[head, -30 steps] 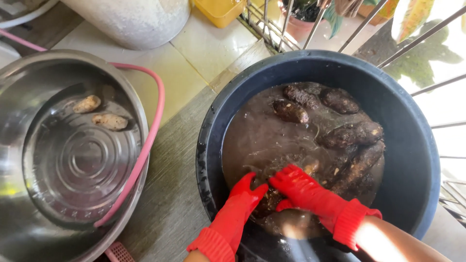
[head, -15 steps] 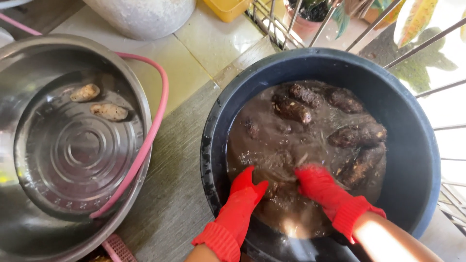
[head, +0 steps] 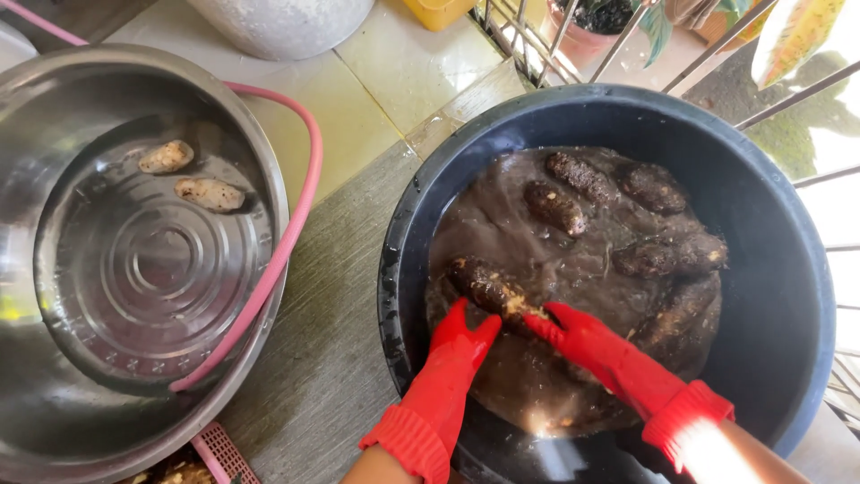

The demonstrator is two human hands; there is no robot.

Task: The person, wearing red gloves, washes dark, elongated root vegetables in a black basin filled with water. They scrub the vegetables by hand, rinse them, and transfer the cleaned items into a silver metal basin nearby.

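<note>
In the dark round plastic basin (head: 788, 296) of muddy brown water, the left hand (head: 461, 345) and right hand (head: 582, 336), both in red rubber gloves, close together on one long mud-coated root (head: 488, 287); two pale washed roots (head: 193, 179) lie well apart in the wide steel basin (head: 54, 403); a pink hose (head: 300, 215) curves along its rim.

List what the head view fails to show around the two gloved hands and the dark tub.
- Bottom of the black tub: hidden by muddy water.
- Root between left hand and right hand: caked in mud, its near end covered by fingers.
- Number of roots: some lie partly submerged.
- Steel basin: cut off by left and bottom edges.
</note>
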